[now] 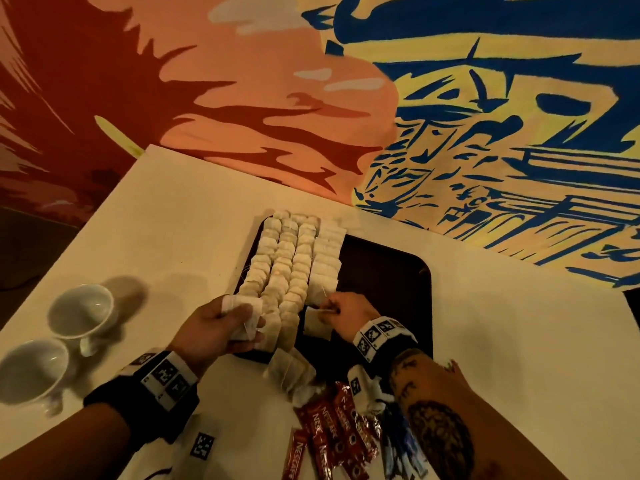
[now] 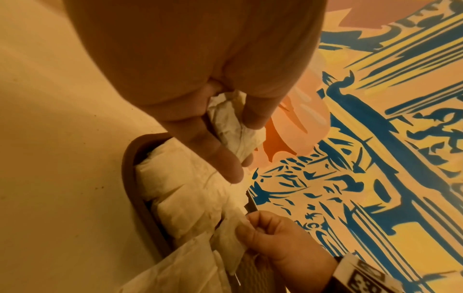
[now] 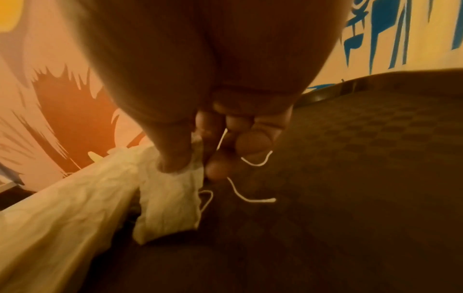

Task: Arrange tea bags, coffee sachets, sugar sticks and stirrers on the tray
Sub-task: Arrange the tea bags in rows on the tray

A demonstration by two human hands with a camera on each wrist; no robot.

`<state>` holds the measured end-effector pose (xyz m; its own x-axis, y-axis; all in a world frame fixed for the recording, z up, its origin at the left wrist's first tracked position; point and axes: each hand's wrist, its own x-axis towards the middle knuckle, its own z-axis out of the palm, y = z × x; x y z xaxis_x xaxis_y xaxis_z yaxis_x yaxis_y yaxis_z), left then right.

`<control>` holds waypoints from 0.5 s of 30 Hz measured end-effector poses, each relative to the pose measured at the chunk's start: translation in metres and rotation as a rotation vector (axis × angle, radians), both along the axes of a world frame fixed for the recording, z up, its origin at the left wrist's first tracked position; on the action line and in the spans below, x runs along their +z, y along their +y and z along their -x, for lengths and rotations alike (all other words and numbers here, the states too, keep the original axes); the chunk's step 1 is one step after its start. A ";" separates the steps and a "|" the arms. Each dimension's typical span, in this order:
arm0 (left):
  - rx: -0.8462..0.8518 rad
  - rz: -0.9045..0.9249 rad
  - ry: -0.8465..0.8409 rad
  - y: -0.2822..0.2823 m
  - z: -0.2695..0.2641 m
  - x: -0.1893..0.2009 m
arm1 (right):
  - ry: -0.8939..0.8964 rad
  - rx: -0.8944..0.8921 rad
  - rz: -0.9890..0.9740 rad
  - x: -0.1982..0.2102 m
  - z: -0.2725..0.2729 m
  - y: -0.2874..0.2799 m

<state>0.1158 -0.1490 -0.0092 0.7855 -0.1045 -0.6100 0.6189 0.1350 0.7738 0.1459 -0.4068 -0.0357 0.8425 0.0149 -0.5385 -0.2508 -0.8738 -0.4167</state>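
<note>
Surface (image 1: 194,209): pale top, set against a wall painted in red, orange, blue and yellow
Tray (image 1: 388,271): dark, rounded corners, lying on the surface; its right part is bare, its left part is filled
Tea bags in rows (image 1: 294,261): four rows side by side, overlapping like tiles, running from the far rim of the tray to the near one
Left hand (image 1: 211,330): fingers curled round a small bunch of tea bags (image 2: 235,128), held over the near left corner of the tray
Right hand (image 1: 349,311): thumb and fingertips pinch one tea bag (image 3: 170,200) by its top edge at the near end of the rightmost row; the bag's lower edge touches the tray, and its white string (image 3: 250,196) hangs loose beneath the fingers
Loose tea bags (image 1: 291,368): small heap on the surface, just in front of the tray's near rim
Coffee sachets (image 1: 329,434): red sticks, in a loose pile on the surface near the right forearm
Blue-and-white sticks (image 1: 401,448): beside the red sachets, partly under the right forearm; print unreadable
Cups (image 1: 81,311): two white cups on the surface at the left, well apart from the tray
</note>
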 end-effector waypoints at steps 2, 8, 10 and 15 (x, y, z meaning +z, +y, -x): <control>0.019 0.012 0.002 -0.001 -0.003 -0.001 | -0.038 -0.020 0.020 -0.005 -0.012 0.001; 0.020 0.027 0.009 0.001 -0.009 -0.005 | -0.088 -0.096 0.033 -0.013 -0.030 -0.002; 0.010 0.019 0.007 0.001 -0.011 -0.006 | -0.090 -0.128 0.020 -0.013 -0.030 -0.003; -0.008 0.029 0.025 -0.006 -0.016 0.000 | -0.054 -0.184 -0.008 -0.019 -0.027 -0.005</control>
